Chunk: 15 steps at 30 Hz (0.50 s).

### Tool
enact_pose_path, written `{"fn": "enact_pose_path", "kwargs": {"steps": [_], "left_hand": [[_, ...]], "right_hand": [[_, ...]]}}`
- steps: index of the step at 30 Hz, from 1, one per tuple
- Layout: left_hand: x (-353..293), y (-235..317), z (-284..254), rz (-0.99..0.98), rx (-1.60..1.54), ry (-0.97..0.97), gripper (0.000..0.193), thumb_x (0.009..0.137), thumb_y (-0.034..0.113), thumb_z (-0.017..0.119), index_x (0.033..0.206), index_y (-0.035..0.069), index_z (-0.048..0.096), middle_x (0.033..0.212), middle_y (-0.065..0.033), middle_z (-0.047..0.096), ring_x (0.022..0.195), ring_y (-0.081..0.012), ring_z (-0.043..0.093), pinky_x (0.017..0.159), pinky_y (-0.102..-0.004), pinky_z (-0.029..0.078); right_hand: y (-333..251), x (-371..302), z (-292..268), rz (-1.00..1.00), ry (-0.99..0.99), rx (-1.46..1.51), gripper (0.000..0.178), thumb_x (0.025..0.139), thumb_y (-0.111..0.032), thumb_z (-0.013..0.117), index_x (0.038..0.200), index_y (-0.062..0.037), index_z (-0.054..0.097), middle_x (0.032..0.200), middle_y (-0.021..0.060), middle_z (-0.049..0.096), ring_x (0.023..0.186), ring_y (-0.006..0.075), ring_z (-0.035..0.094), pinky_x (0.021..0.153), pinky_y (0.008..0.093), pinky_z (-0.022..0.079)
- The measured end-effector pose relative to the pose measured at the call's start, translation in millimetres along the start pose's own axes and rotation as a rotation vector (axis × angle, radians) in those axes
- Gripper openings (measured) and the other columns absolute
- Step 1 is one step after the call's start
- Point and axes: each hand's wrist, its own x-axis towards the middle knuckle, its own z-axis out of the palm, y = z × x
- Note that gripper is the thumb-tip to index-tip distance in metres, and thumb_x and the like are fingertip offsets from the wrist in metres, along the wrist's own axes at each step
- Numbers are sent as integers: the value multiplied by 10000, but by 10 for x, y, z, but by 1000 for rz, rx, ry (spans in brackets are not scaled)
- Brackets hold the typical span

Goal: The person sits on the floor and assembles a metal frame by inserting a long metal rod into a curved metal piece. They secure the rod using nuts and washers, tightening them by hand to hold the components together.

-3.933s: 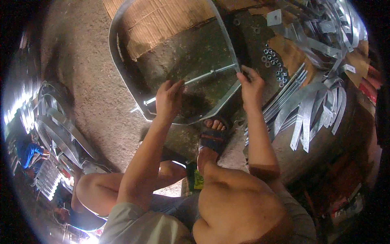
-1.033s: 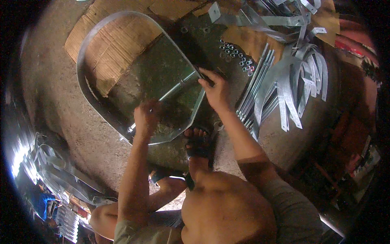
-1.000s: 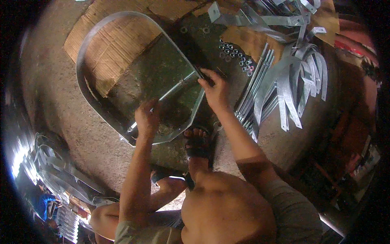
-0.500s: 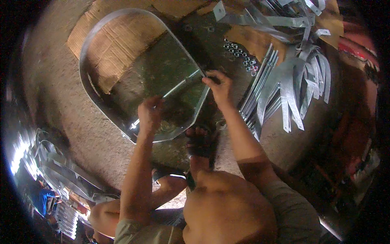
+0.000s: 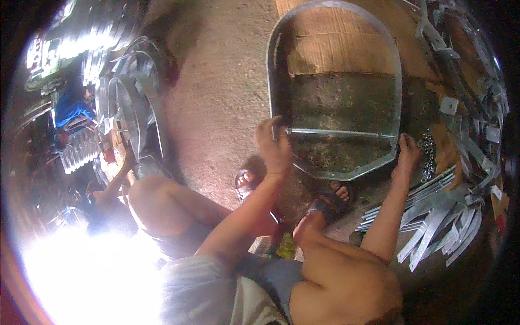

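Note:
A large loop of flat grey metal strip [image 5: 400,70], rounded at its far end and angled at its near end, lies in front of me. Across its inside runs a thin metal rod [image 5: 336,131], its right end meeting the right side of the strip. My left hand [image 5: 273,145] is closed at the left side of the loop, where the rod's left end disappears behind my fingers. On the opposite side, my right hand [image 5: 406,156] pinches the strip's outer edge beside the rod's right end. Anything small inside either grip is hidden.
Cardboard [image 5: 346,51] lies beneath the loop's far part. To the right are a cluster of nuts [image 5: 428,157], several loose rods [image 5: 374,214] and a heap of bent metal strips [image 5: 441,225]. More curved strips [image 5: 135,103] stand at left. My sandalled foot [image 5: 330,200] is near the loop.
The head view has turned, so the loop appears farther right. My left hand has moved from the rod's middle to the loop's left side, and the rod now spans the loop.

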Motion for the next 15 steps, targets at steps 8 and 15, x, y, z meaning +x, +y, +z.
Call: {"fn": "enact_pose_path", "kwargs": {"steps": [8, 15], "left_hand": [[170, -1014, -245, -840, -766, -333, 386, 1002, 245, 604, 1269, -34, 595, 989, -74, 663, 831, -173, 629, 744, -324, 524], [382, -1129, -253, -608, -565, -546, 374, 959, 272, 666, 1208, -6, 650, 936, -55, 684, 807, -137, 610, 712, -299, 516]], "right_hand": [[-116, -180, 153, 80, -28, 142, 412, 941, -302, 678, 1219, 2, 647, 1202, 125, 656, 1088, 237, 593, 949, 385, 453], [87, 7, -4, 97, -95, 166, 406, 921, -316, 699, 1199, -21, 668, 1117, 97, 688, 997, 232, 620, 886, 382, 471]]}}
